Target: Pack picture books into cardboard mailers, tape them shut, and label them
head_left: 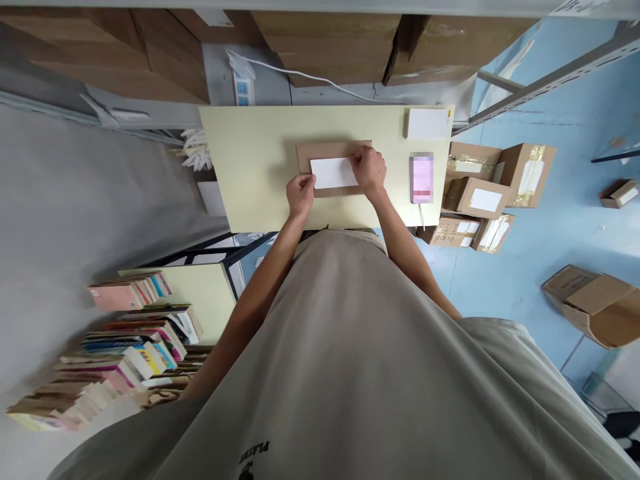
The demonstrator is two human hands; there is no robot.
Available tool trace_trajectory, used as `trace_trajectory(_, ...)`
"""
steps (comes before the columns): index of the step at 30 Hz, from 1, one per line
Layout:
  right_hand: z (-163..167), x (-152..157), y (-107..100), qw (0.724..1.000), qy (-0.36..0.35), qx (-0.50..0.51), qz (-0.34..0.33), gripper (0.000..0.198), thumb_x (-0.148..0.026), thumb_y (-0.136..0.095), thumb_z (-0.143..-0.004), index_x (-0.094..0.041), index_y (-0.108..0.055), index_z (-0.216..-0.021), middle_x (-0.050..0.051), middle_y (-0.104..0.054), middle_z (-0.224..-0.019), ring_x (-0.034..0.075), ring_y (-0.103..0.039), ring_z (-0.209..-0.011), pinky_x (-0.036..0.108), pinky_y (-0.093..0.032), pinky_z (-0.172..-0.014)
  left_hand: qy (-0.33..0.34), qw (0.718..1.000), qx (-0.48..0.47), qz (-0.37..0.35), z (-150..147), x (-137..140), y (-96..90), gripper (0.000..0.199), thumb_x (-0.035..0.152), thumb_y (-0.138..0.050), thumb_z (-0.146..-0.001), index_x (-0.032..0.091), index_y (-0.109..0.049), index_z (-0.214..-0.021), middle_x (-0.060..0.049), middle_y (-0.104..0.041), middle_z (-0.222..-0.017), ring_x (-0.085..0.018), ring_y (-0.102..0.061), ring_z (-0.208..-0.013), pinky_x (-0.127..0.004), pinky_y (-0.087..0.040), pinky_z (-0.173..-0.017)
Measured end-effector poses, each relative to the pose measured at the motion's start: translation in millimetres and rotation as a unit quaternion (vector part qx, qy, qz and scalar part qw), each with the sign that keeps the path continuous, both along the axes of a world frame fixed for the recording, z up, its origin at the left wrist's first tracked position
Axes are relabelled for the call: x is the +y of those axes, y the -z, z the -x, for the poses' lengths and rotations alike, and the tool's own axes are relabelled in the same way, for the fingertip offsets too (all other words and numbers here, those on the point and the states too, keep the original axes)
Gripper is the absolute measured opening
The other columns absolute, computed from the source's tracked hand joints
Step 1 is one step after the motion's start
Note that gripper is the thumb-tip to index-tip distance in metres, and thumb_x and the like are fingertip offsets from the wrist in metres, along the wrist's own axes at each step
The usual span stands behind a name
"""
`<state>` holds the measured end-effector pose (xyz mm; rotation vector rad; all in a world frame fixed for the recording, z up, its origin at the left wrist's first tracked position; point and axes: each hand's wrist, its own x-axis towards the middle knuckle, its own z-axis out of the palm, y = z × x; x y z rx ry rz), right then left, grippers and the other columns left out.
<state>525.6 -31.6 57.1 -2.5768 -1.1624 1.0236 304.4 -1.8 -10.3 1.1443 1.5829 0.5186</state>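
A flat brown cardboard box [305,155] lies on the pale yellow table [255,167] in front of me. On its upper face is a blank white label [333,173]. My left hand [301,195] pinches the label's lower left corner between thumb and finger, at the near left edge of the box. Over the right end of the label is my right hand [369,169], its fingers bent and pressed together on the label and box. Whether the label is stuck down along its whole length, I cannot tell.
A phone [422,178] with a cable and a stack of white labels [428,123] lie at the table's right. Taped cartons [480,199] stand on the floor beyond. Large boxes [330,47] fill the shelf behind the table. Piled books [135,333] are at the lower left.
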Motion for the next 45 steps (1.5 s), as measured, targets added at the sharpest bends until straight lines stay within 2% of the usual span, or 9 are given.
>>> trace_trajectory(6, 24.8, -15.9, -3.1, 0.996, -0.079, 0.031, 0.037, 0.007, -0.025, -0.076, -0.11, -0.021, -0.081, -0.113, 0.019, -0.083, -0.127, 0.04, -0.079, -0.125, 0.056, -0.065, -0.11, -0.005, 1.0, -0.013, -0.012, -3.6, -2.1, 3.3, 0.017, 0.041, -0.084, -0.093, 0.024, -0.079, -0.091, -0.006, -0.081, -0.095, -0.026, -0.075, -0.095, -0.04, -0.06, -0.096)
trace_trajectory(9, 31.8, -10.1, 4.4, 0.992, -0.114, 0.046, 0.028, 0.009, -0.028, -0.079, -0.108, -0.019, -0.083, -0.111, 0.019, -0.084, -0.122, 0.039, -0.079, -0.123, 0.056, -0.065, -0.112, -0.007, 1.0, -0.002, -0.025, -6.2, -2.4, 3.9, 0.013, 0.034, -0.085, -0.093, 0.024, -0.077, -0.089, -0.006, -0.08, -0.094, -0.025, -0.074, -0.094, -0.039, -0.059, -0.097)
trace_trajectory(14, 37.5, 24.3, 10.6, 0.997, -0.071, 0.036, -0.016, 0.028, -0.046, -0.066, -0.119, -0.023, -0.081, -0.12, 0.018, -0.083, -0.129, 0.039, -0.077, -0.127, 0.06, -0.063, -0.115, -0.005, 0.999, 0.02, -0.046, -10.4, -1.7, 5.8, 0.015, 0.032, -0.084, -0.097, 0.026, -0.073, -0.088, -0.006, -0.077, -0.093, -0.026, -0.074, -0.096, -0.04, -0.058, -0.102)
trace_trajectory(17, 49.2, 26.6, 1.4, 0.997, -0.059, 0.025, -0.029, 0.025, -0.04, -0.06, -0.121, -0.024, -0.079, -0.126, 0.017, -0.083, -0.133, 0.039, -0.077, -0.129, 0.059, -0.064, -0.114, -0.007, 0.998, 0.039, -0.055, -13.2, -2.0, 5.3, 0.015, 0.03, -0.081, -0.098, 0.027, -0.071, -0.087, -0.006, -0.078, -0.095, -0.027, -0.074, -0.099, -0.042, -0.058, -0.108)
trace_trajectory(24, 70.7, -2.4, -15.1, 0.986, -0.153, 0.05, 0.049, 0.017, -0.026, -0.074, -0.11, -0.017, -0.083, -0.121, 0.023, -0.083, -0.135, 0.04, -0.08, -0.129, 0.055, -0.064, -0.113, -0.008, 0.997, 0.047, -0.057, -18.6, -6.3, 2.8, 0.017, 0.023, -0.078, -0.099, 0.027, -0.067, -0.087, -0.007, -0.077, -0.094, -0.029, -0.074, -0.102, -0.045, -0.058, -0.113)
trace_trajectory(28, 64.1, 16.7, -4.8, 0.989, -0.135, 0.047, 0.031, 0.016, -0.025, -0.076, -0.108, -0.016, -0.085, -0.118, 0.022, -0.084, -0.13, 0.038, -0.08, -0.127, 0.053, -0.065, -0.112, -0.004, 0.996, 0.049, -0.081, -19.5, -8.7, 2.3, 0.023, 0.029, -0.08, -0.102, 0.029, -0.063, -0.086, -0.009, -0.076, -0.096, -0.031, -0.075, -0.107, -0.047, -0.059, -0.114)
trace_trajectory(34, 61.9, 47.2, -0.5, 0.994, -0.109, 0.021, 0.002, 0.026, -0.032, -0.064, -0.119, -0.015, -0.084, -0.122, 0.017, -0.085, -0.127, 0.033, -0.08, -0.124, 0.051, -0.063, -0.114, 0.001, 0.995, 0.05, -0.091, -19.8, -10.9, 0.2, 0.024, 0.025, -0.079, -0.102, 0.029, -0.062, -0.086, -0.01, -0.075, -0.097, -0.033, -0.074, -0.112, -0.051, -0.056, -0.12)
trace_trajectory(40, 64.2, 48.4, -7.3, 0.994, -0.112, 0.014, -0.001, 0.028, -0.04, -0.068, -0.121, -0.017, -0.083, -0.12, 0.017, -0.083, -0.124, 0.04, -0.078, -0.133, 0.058, -0.063, -0.118, 0.001, 0.995, 0.043, -0.085, -18.3, -7.9, 1.9, 0.026, 0.028, -0.087, -0.1, 0.028, -0.065, -0.085, -0.009, -0.075, -0.094, -0.033, -0.076, -0.112, -0.049, -0.058, -0.118)
trace_trajectory(45, 61.9, 43.2, -8.7, 0.991, -0.135, 0.022, 0.005, 0.019, -0.031, -0.07, -0.119, -0.017, -0.082, -0.122, 0.016, -0.086, -0.131, 0.035, -0.079, -0.128, 0.052, -0.063, -0.115, 0.004, 0.997, 0.044, -0.056, -17.4, -3.1, 2.0, 0.024, 0.017, -0.086, -0.096, 0.027, -0.068, -0.085, -0.006, -0.076, -0.09, -0.03, -0.077, -0.102, -0.048, -0.059, -0.115)
